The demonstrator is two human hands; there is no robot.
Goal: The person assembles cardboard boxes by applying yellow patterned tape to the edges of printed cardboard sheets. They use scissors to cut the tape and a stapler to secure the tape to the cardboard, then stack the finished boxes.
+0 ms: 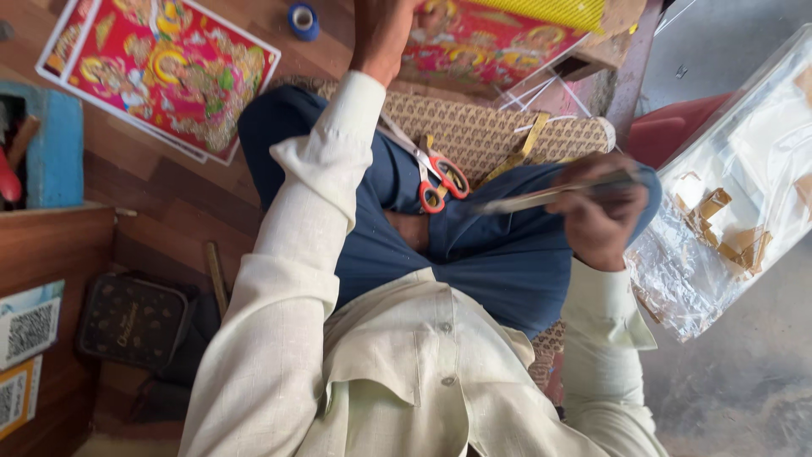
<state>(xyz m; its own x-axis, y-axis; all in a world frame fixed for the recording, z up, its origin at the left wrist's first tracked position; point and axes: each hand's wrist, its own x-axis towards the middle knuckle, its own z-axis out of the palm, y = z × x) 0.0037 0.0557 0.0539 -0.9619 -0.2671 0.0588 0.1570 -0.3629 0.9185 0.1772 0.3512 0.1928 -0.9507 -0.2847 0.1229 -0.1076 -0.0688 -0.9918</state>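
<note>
1. Head view, looking down on a seated person's lap: a pair of red-handled scissors lies on the blue trousers and serves as the landmark for all else.
2. Far left of the scissors, on the wooden floor, lies a bright red printed picture with a white border. Below it and lower than the scissors sits a dark patterned pouch.
3. Up and left of the scissors, near the top edge, rests a small blue tape roll.
4. The left hand is stretched out well above the scissors, its cream sleeve running just to their left. The fingers are cut off by the frame's top edge, so I cannot tell whether they are spread or closed.
5. Above and slightly right of the scissors lies a second red print, touching the left hand's side. A woven beige mat spreads directly behind the scissors.
6. Right of the scissors, the right hand is closed around a thin flat strip – the strip's free end points toward the scissors and stops just short of the handles.
7. Farthest right of the scissors lies a clear plastic bag with golden-brown scraps inside.
</note>
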